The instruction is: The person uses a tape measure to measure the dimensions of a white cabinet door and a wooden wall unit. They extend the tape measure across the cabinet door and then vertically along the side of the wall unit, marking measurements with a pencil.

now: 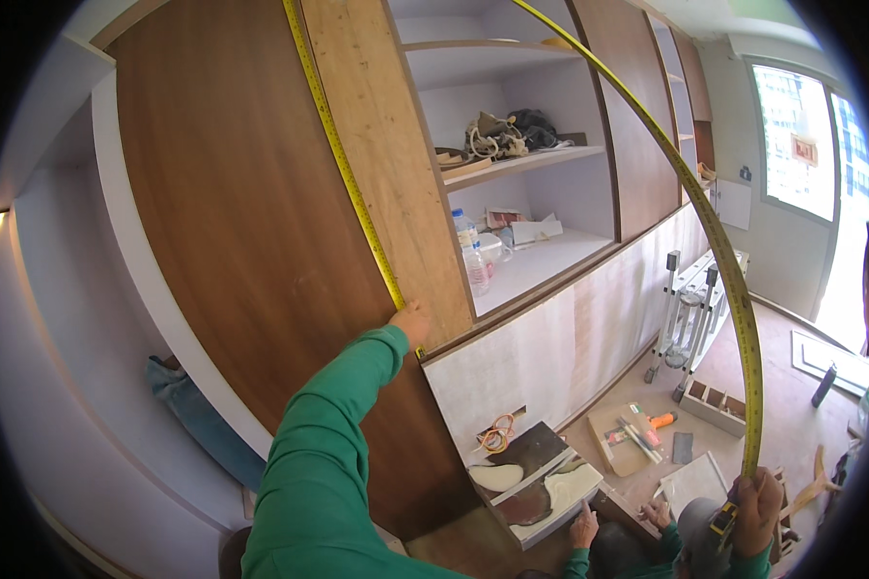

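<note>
My left hand (412, 325), at the end of a green sleeve, presses with curled fingers on the lower end of a yellow tape measure blade (352, 183). This stretch of blade lies along the seam between a brown door panel (232, 193) and a pale wood board (377, 125); its tip peeks out just below the hand. Both stretches of blade run out at the top of the picture. On the right, the blade (710, 207) bows down to the tape measure case (723, 519), gripped in my closed right hand (758, 502).
Open shelves (521, 169) hold cloth, bottles and papers. Below, another person's hands (584, 526) are near a stained box (541, 487). A folded metal ladder (686, 318) leans by the low wall. An orange-handled tool (662, 421) and a divided wooden tray (714, 405) lie on the floor.
</note>
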Action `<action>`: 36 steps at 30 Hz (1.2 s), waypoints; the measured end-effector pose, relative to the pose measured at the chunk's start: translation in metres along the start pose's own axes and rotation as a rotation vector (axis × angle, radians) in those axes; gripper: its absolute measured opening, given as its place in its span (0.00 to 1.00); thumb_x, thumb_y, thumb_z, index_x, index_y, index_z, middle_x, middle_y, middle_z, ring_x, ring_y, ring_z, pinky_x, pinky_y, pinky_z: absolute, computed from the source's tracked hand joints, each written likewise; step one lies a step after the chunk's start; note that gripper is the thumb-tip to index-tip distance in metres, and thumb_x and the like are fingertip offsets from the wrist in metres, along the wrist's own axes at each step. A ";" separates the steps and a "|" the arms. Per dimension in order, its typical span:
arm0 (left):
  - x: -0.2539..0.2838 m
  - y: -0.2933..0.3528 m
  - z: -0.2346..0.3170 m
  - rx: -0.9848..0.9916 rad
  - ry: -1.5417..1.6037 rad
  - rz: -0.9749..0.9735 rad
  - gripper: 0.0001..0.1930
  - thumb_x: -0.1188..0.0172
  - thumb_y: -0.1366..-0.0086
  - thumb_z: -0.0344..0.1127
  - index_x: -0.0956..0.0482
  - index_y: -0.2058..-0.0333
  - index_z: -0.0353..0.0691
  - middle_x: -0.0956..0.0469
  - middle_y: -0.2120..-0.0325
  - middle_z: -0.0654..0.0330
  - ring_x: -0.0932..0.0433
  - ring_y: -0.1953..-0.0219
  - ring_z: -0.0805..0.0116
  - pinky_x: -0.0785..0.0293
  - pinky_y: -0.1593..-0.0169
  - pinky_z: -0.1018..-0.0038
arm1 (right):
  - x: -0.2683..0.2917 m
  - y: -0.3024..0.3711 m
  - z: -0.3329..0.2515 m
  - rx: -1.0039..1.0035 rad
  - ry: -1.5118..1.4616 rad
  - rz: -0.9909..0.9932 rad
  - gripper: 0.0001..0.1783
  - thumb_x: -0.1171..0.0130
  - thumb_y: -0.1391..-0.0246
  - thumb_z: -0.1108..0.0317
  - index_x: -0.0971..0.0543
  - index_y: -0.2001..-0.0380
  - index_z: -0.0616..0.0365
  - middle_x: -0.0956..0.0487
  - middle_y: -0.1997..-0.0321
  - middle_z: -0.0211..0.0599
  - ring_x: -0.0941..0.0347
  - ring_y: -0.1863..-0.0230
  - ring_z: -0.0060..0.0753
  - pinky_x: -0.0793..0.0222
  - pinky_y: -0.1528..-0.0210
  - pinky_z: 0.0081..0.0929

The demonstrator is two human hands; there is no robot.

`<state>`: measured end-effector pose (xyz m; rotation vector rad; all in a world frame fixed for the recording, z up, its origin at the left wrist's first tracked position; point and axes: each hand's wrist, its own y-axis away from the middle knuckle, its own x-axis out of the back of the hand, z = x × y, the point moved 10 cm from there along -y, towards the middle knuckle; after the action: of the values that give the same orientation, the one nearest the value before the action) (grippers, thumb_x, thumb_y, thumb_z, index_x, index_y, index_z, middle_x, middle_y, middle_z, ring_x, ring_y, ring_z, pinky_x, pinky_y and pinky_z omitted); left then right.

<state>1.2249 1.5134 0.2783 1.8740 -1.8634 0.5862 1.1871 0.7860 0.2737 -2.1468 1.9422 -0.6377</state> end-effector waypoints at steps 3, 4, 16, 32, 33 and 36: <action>-0.013 0.000 0.014 0.016 -0.045 -0.013 0.11 0.45 0.41 0.36 0.14 0.64 0.46 0.20 0.59 0.63 0.32 0.44 0.61 0.43 0.36 0.57 | -0.004 0.001 -0.015 -0.006 -0.007 0.017 0.07 0.50 0.41 0.67 0.31 0.70 0.58 0.32 0.81 0.27 0.38 0.80 0.21 0.41 0.75 0.23; -0.016 0.001 0.018 0.023 -0.060 -0.017 0.12 0.45 0.41 0.37 0.14 0.64 0.46 0.20 0.59 0.63 0.32 0.44 0.61 0.43 0.36 0.57 | -0.005 0.001 -0.016 -0.009 -0.008 0.021 0.07 0.50 0.41 0.67 0.31 0.71 0.58 0.32 0.81 0.27 0.38 0.80 0.20 0.42 0.76 0.23; -0.026 0.000 0.038 0.029 0.133 0.030 0.09 0.43 0.45 0.35 0.14 0.68 0.47 0.20 0.64 0.65 0.32 0.47 0.63 0.43 0.40 0.56 | -0.010 -0.001 -0.022 -0.024 -0.002 0.037 0.09 0.50 0.44 0.72 0.29 0.78 0.60 0.33 0.83 0.26 0.40 0.80 0.18 0.45 0.77 0.22; 0.023 -0.012 0.053 -0.163 0.237 0.007 0.09 0.44 0.42 0.38 0.14 0.69 0.56 0.19 0.69 0.63 0.26 0.54 0.62 0.36 0.47 0.56 | -0.002 0.007 -0.008 -0.080 0.095 0.040 0.11 0.53 0.36 0.66 0.29 0.70 0.60 0.32 0.78 0.25 0.39 0.78 0.16 0.44 0.76 0.18; 0.023 -0.013 0.050 -0.150 0.202 0.030 0.09 0.44 0.42 0.37 0.14 0.69 0.56 0.19 0.69 0.63 0.25 0.55 0.62 0.36 0.47 0.56 | -0.005 0.004 -0.006 -0.078 0.083 0.019 0.11 0.53 0.36 0.66 0.29 0.71 0.60 0.33 0.78 0.25 0.40 0.79 0.16 0.45 0.76 0.19; 0.010 -0.012 0.046 -0.074 0.239 0.109 0.09 0.44 0.41 0.38 0.14 0.70 0.53 0.19 0.71 0.62 0.24 0.58 0.60 0.35 0.46 0.57 | -0.011 0.005 0.004 -0.054 0.010 0.002 0.12 0.52 0.37 0.66 0.29 0.75 0.60 0.33 0.80 0.26 0.40 0.80 0.17 0.45 0.77 0.20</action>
<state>1.2369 1.4787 0.2459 1.5871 -1.8116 0.7329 1.1836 0.7952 0.2662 -2.1772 1.9887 -0.6031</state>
